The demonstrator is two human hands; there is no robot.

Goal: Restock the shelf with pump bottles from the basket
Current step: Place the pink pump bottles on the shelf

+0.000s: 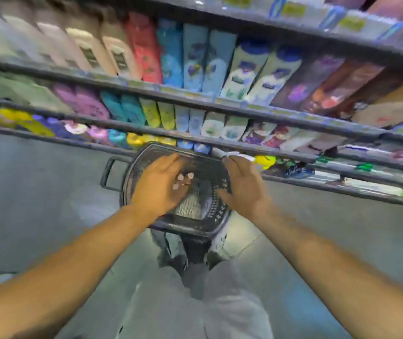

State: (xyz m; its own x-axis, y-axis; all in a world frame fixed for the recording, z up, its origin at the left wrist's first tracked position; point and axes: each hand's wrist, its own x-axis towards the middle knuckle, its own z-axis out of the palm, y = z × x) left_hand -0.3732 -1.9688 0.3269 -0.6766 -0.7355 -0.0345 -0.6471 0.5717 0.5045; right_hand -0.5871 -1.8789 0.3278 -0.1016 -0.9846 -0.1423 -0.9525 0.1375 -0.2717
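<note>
Two bare forearms reach down over a dark basket (196,222) on the floor. The left hand (159,185) hangs above it, fingers loosely curled, holding nothing. The right hand (243,185) is relaxed, empty. Blurred bottles (239,69) fill the shelf (220,99) beyond; none is visible in the basket.

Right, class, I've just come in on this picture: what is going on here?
A person stands in a shop aisle over a dark basket on the floor. Both hands, left hand and right hand, reach down over it with loose fingers, holding nothing. The picture is blurred, so whether bottles remain inside is unclear. The shelves beyond are packed with coloured bottles.
</note>
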